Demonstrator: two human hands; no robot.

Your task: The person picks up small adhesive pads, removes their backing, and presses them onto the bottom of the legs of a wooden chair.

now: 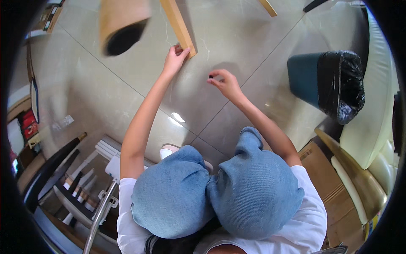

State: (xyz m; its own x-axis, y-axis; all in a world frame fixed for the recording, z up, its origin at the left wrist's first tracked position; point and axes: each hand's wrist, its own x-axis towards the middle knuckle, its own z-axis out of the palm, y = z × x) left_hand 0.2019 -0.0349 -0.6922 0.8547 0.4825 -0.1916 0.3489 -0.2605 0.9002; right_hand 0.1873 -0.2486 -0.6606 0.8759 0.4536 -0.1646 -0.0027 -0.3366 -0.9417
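Observation:
My left hand (174, 61) grips the lower end of a pale wooden furniture leg (178, 26), with its fingers and thumb at the leg's tip. To the right of that tip, my right hand (226, 84) is closed in a pinch. Between its thumb and fingers shows a small black piece (210, 77), too small to name further. A thicker wooden leg (122, 17) with a dark end face (125, 39) looms up close at the upper left, slightly blurred. What the legs join to lies outside the view.
At right stands a blue-green trash bin (303, 78) lined with a black bag, beside a cream sofa (374, 106). A flattened cardboard box (323, 178) lies at lower right. A white frame with a metal tube (101, 216) is at lower left. Another wooden leg (268, 7) shows at the top.

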